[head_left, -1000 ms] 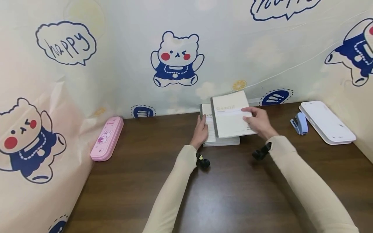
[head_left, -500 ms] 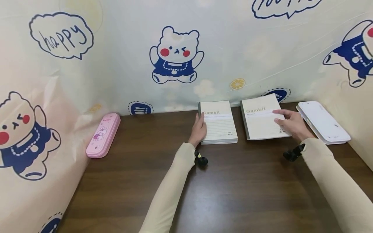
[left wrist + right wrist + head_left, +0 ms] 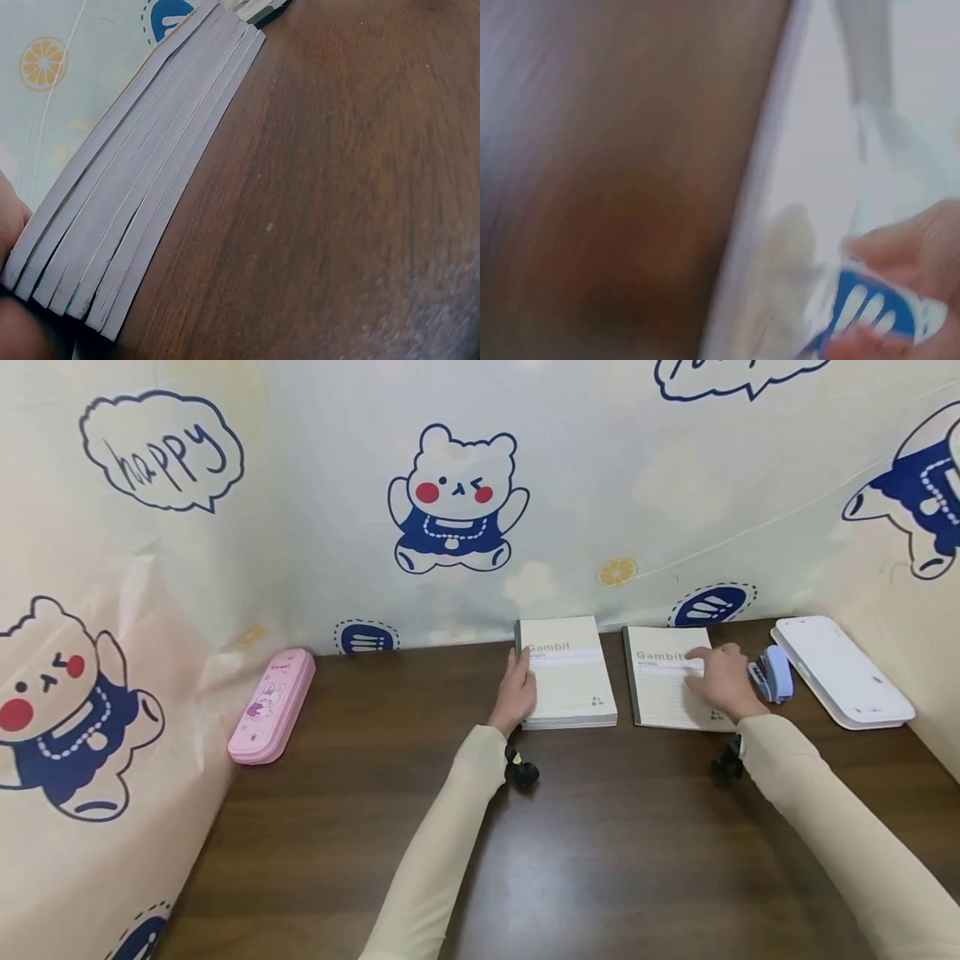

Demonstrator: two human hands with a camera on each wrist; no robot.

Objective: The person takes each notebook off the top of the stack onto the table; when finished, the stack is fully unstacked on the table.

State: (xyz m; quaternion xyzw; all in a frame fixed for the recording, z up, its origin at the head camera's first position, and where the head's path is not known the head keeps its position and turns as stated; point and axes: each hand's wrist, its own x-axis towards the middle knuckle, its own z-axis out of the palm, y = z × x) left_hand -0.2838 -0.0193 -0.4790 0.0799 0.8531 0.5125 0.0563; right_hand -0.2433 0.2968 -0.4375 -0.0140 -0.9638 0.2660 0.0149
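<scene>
Cream rectangular notebook [image 3: 662, 693] now lies separate, right of the cream notebook stack [image 3: 568, 681], right hand [image 3: 722, 677] spread over it, left hand [image 3: 514, 695] straight-fingered.

On the worktop [image 3: 420, 827], the notebook stack [image 3: 570, 681] lies immediately right of the left fingers [image 3: 517, 670]; the pencil case [image 3: 272, 708] lies well left. The single notebook [image 3: 663, 697] lies beneath the right fingers [image 3: 702, 654]; the stapler [image 3: 780, 675], then the second case [image 3: 843, 672], lie to their right.
</scene>
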